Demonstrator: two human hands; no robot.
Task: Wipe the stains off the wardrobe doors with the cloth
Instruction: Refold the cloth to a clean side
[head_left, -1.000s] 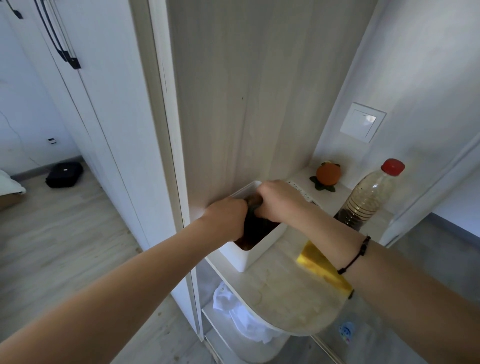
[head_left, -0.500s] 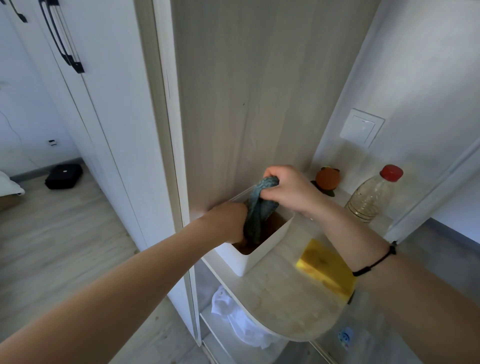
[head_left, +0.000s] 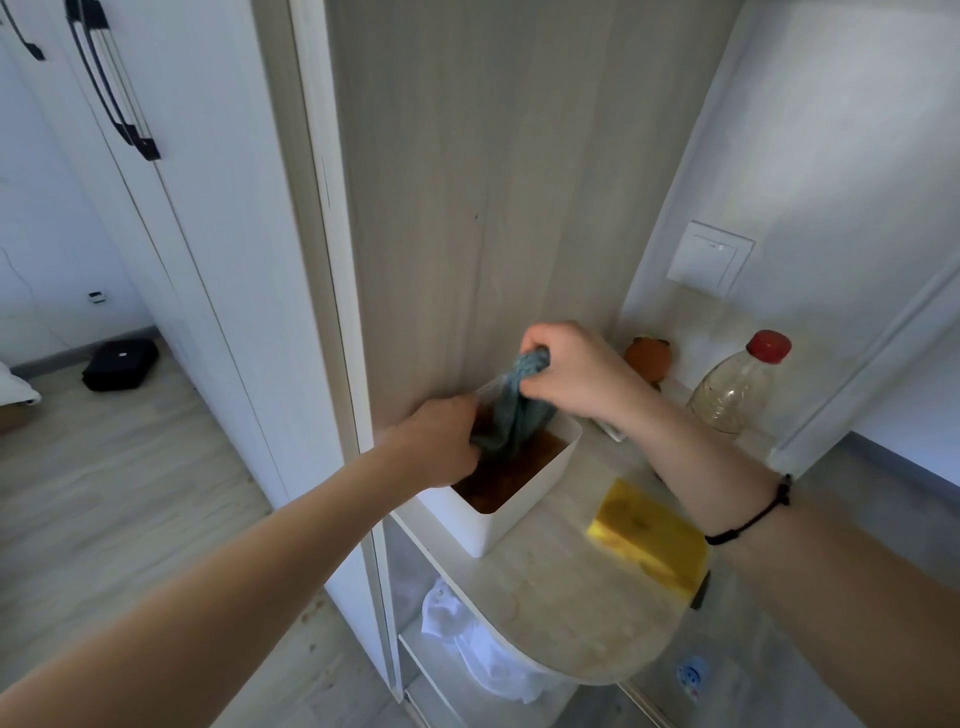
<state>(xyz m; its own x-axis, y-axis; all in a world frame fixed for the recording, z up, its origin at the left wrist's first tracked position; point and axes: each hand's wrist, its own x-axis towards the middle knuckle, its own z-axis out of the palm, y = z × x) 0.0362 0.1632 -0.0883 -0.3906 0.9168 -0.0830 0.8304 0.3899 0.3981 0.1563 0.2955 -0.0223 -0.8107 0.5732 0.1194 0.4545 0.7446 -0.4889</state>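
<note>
Right hand (head_left: 576, 374): fingers curled round the top of the blue-grey cloth (head_left: 511, 415), above the left.
Left hand (head_left: 441, 441): gripping the cloth lower down, likely to wring drips back into the tub (head_left: 498, 525).
Cloth: stretched between both hands, lower end over the tub's brown water.
Wardrobe doors (head_left: 208, 182): left of the left arm, not yet wiped.

The person is showing two bare forearms. The right forearm (head_left: 857, 597) is wearing a thin black cord bracelet (head_left: 748, 522), which is looping tightly round the arm. A small dark knot (head_left: 786, 488) is sitting at the bracelet's upper end. Beyond the bracelet, the right hand (head_left: 576, 371) is going uncovered. Across from the bracelet, the left forearm (head_left: 234, 587) and left hand (head_left: 436, 447) are likewise showing bare.
</note>
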